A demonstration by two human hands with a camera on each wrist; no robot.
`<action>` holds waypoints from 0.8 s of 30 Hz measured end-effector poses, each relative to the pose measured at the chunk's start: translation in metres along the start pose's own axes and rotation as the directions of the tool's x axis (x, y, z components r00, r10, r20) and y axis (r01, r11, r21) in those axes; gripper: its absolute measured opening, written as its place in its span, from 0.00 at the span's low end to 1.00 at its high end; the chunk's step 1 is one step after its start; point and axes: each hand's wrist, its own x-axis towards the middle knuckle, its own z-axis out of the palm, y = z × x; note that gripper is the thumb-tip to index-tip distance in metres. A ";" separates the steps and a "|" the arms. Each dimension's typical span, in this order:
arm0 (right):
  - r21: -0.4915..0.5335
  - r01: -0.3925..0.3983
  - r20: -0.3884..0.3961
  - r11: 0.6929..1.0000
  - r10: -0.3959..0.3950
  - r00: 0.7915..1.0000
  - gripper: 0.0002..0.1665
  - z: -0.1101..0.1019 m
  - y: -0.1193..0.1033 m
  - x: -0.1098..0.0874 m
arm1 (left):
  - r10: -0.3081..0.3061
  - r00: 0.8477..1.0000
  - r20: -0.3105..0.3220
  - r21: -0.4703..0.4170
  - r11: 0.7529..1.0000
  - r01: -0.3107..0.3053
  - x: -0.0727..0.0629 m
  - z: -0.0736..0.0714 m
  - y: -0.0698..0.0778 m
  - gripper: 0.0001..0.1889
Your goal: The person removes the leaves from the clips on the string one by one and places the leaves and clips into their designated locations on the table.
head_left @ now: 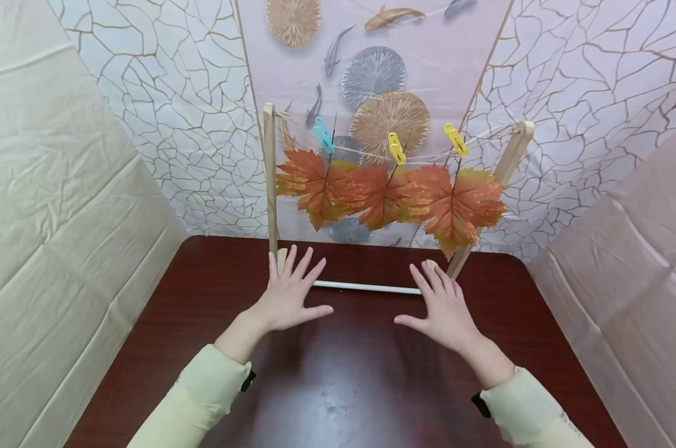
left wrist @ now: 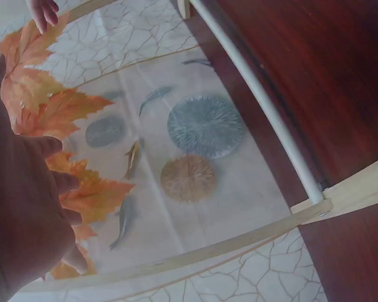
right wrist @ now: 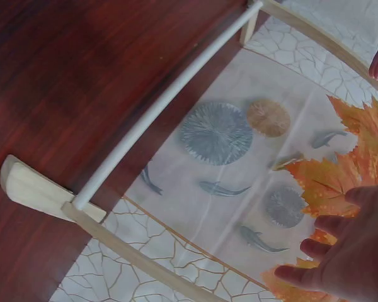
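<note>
Three orange-red maple leaves hang in a row by their stems from a string between two wooden posts. A blue clothespin (head_left: 323,135) holds the left leaf (head_left: 318,186); one yellow clothespin (head_left: 396,149) holds the middle leaf (head_left: 378,196) and another yellow clothespin (head_left: 455,139) the right leaf (head_left: 455,205). My left hand (head_left: 287,294) is held out with fingers spread, near the foot of the left post (head_left: 270,180). Likewise spread, my right hand (head_left: 445,306) is near the foot of the right post (head_left: 511,155). Neither hand holds anything.
A white rod (head_left: 366,287) joins the posts low down, with wooden feet such as the right one (right wrist: 38,189) at its ends. The stand is at the back of a dark red-brown table (head_left: 338,361). Patterned cloth (head_left: 203,93) hangs behind, and pale cloth walls (head_left: 52,218) flank both sides.
</note>
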 end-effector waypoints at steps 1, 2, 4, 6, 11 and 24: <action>0.022 -0.003 0.000 1.000 0.003 1.000 0.61 -0.001 -0.001 0.002 | -0.005 1.000 0.007 -0.030 1.000 0.006 0.001 -0.002 -0.001 0.47; 0.045 -0.004 -0.004 0.999 0.004 1.000 0.62 -0.003 -0.001 0.004 | -0.011 1.000 0.014 -0.062 0.998 0.012 0.002 -0.004 -0.003 0.47; 0.102 -0.017 -0.001 0.995 0.018 1.000 0.62 -0.005 -0.003 0.009 | -0.026 0.999 0.023 -0.108 0.994 0.028 0.005 -0.010 -0.005 0.47; 0.171 -0.034 0.006 0.985 0.033 0.999 0.62 -0.008 -0.004 0.013 | -0.037 0.999 0.023 -0.151 0.988 0.040 0.009 -0.017 -0.007 0.46; 0.360 -0.078 0.037 0.930 0.069 0.997 0.59 -0.018 -0.008 0.025 | -0.074 0.997 -0.011 -0.271 0.960 0.068 0.019 -0.040 -0.011 0.51; 0.728 -0.145 0.074 0.670 0.133 0.988 0.46 -0.051 -0.033 0.064 | -0.153 0.973 -0.173 -0.485 0.873 0.051 0.044 -0.097 -0.019 0.55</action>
